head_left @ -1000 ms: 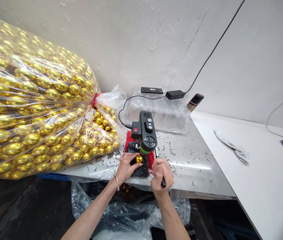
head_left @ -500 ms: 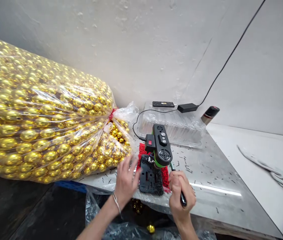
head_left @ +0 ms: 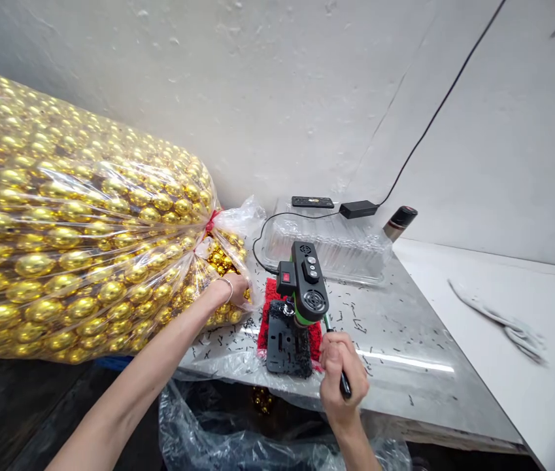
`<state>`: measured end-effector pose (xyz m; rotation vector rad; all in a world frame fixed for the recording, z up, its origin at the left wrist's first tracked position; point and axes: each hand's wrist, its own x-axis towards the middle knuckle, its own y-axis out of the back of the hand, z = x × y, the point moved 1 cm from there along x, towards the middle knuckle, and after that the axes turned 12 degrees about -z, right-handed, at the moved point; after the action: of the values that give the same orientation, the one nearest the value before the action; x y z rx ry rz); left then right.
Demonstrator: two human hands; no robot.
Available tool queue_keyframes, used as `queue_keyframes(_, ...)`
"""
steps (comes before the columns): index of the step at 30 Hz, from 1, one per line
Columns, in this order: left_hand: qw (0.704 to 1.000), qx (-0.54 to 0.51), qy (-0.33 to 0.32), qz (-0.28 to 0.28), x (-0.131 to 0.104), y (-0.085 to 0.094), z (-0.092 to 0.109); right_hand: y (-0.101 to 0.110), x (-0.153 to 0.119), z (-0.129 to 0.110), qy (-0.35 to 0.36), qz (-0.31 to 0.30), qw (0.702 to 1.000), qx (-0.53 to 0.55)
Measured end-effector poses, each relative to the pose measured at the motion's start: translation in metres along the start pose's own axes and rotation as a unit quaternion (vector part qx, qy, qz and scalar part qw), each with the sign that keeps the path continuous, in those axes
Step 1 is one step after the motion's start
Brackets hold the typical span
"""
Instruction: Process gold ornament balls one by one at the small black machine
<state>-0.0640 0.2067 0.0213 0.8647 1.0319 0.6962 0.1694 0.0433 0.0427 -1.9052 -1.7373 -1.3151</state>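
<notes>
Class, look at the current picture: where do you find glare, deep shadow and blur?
Head view: a white streak of glare on the metal tabletop, with bright glints on the clear bag of golden balls; head view: deep shadow below the tabletop's front edge; head view: the far right margin is dark and blurred, while the black machine looks fairly sharp.

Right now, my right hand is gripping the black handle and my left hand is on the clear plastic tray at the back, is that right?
Not quite. The head view shows your left hand at the opening of the bag of gold balls. Your right hand is indeed gripping the black handle.
</notes>
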Motion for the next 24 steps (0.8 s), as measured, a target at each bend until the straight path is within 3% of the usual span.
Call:
queue_keyframes(5,0.991,-0.127,0.01,0.029,0.004,-0.006,0.006,-0.001,-0.001,0.0,0.001,0.008,1.0,0.007)
queue_keyframes(12,0.98,-0.187,0.037,0.05,0.007,-0.009,0.021,0.001,-0.003,0.003,0.001,-0.017,1.0,-0.007)
queue_keyframes(16,0.966,-0.246,0.049,0.067,0.002,0.002,0.019,0.003,-0.003,0.003,0.003,-0.025,1.0,-0.009)
queue_keyframes(19,0.948,-0.292,0.058,0.115,-0.013,0.018,0.009,0.004,-0.002,0.001,0.005,-0.033,0.999,-0.011)
queue_keyframes(21,0.901,-0.399,0.035,0.164,-0.031,0.026,0.004,0.004,-0.001,0.0,0.007,-0.036,0.999,-0.011)
queue_keyframes(22,0.855,-0.484,0.013,0.187,-0.042,0.027,0.002,0.004,-0.001,0.0,0.007,-0.035,0.999,-0.011)
queue_keyframes(24,0.723,-0.658,-0.035,0.208,-0.066,0.024,0.004,0.003,-0.002,0.0,0.006,-0.031,0.999,-0.009)
